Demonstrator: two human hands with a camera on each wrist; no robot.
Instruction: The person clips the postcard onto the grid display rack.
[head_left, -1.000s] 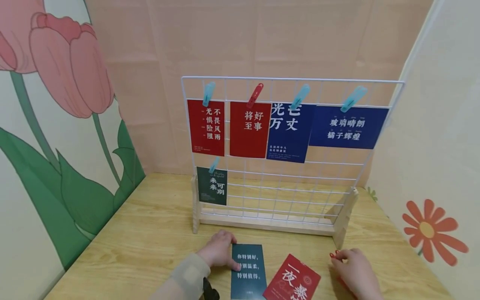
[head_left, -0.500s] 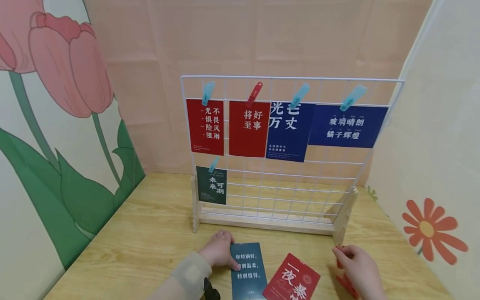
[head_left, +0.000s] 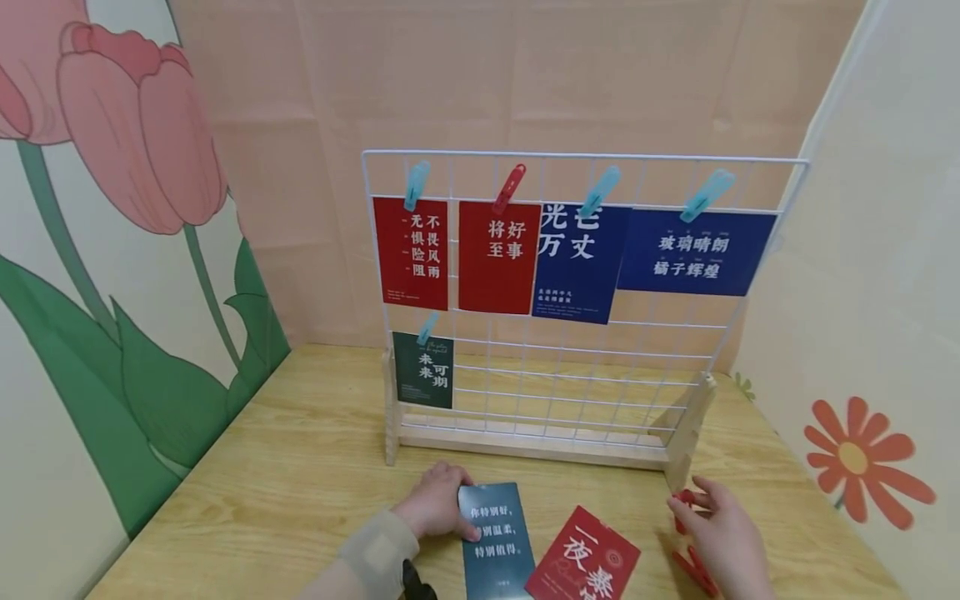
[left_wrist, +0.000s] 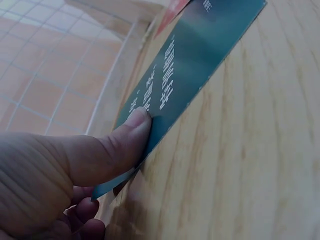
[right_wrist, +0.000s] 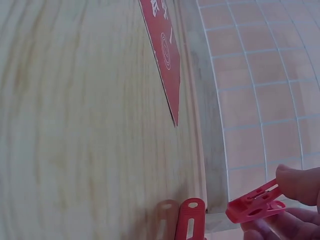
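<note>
My left hand pinches the left edge of a dark teal card with white writing; in the left wrist view the thumb lies on its face and the card's near end is lifted off the wood. My right hand holds a red clothespin between thumb and fingers, above the table. Below that hand another red clothespin lies on the wood. Between the hands, a red card with white writing lies tilted, touching or overlapping the teal card's lower right corner.
Behind the hands stands a white wire grid on a wooden base. Blue and red clothespins hold red cards, blue cards and a small green card on it. Walls close in the wooden table at the back and sides.
My right hand has lifted a red clothespin from the table and turned it up, leaving another lying below. The teal card's top has shifted slightly left and up in my left hand.
</note>
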